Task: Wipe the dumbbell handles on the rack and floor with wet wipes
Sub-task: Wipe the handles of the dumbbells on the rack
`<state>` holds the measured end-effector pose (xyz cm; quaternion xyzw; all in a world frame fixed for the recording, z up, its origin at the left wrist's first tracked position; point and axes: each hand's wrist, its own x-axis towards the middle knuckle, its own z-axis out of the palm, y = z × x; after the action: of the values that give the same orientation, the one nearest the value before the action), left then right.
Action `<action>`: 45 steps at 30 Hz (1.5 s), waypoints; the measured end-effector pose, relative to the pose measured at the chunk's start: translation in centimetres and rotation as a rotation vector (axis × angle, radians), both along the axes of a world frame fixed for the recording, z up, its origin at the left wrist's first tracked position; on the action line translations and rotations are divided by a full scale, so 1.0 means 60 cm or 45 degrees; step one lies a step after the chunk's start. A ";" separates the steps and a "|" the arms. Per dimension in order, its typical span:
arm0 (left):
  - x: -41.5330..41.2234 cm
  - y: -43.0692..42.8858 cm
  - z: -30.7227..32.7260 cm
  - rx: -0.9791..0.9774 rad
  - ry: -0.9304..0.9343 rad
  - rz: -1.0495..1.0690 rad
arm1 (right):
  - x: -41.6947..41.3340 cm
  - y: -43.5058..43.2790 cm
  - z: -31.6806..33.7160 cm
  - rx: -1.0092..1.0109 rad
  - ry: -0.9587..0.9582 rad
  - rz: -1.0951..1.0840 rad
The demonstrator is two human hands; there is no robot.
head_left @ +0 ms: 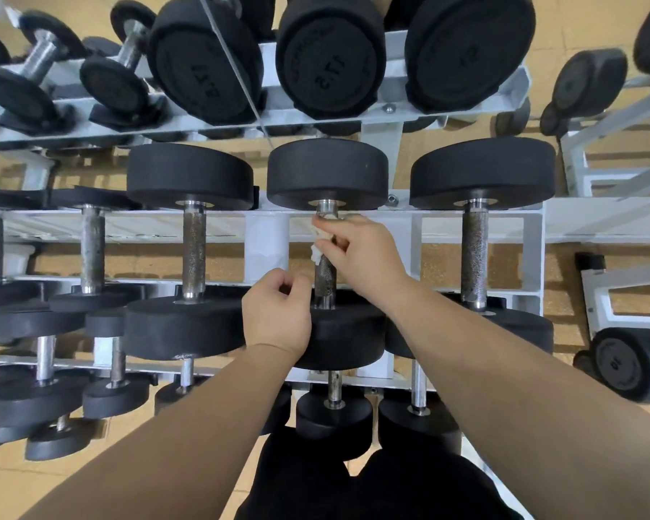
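A black dumbbell lies on the middle tier of the white rack (533,234), its knurled steel handle (324,279) running away from me. My right hand (357,249) grips a white wet wipe (318,250) wrapped around the far half of that handle, close to the far head (327,174). My left hand (276,313) rests with curled fingers on the near head (348,339), just left of the handle; it holds nothing that I can see. Bare handles of neighbouring dumbbells (194,249) (474,253) sit to the left and right.
Larger dumbbells (331,54) fill the top tier, smaller ones (334,410) the bottom tier. A second rack (616,294) with dumbbells stands at the right on the tan floor. My dark trousers show at the bottom.
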<state>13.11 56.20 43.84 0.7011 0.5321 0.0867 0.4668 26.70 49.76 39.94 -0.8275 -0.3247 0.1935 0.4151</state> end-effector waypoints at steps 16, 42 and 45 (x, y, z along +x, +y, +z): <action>-0.003 0.005 0.011 0.037 0.009 -0.068 | 0.007 0.057 0.114 -0.934 -0.946 1.217; -0.075 0.003 0.130 -0.385 -0.408 -0.057 | -0.078 -0.044 0.154 0.073 0.452 0.136; -0.101 0.038 0.137 -0.426 -0.444 -0.094 | -0.118 -0.014 0.172 0.118 0.567 0.091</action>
<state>7.06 58.48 52.07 0.6075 0.4243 0.0999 0.6640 19.64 48.92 50.28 -0.7323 -0.2627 0.3710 0.5070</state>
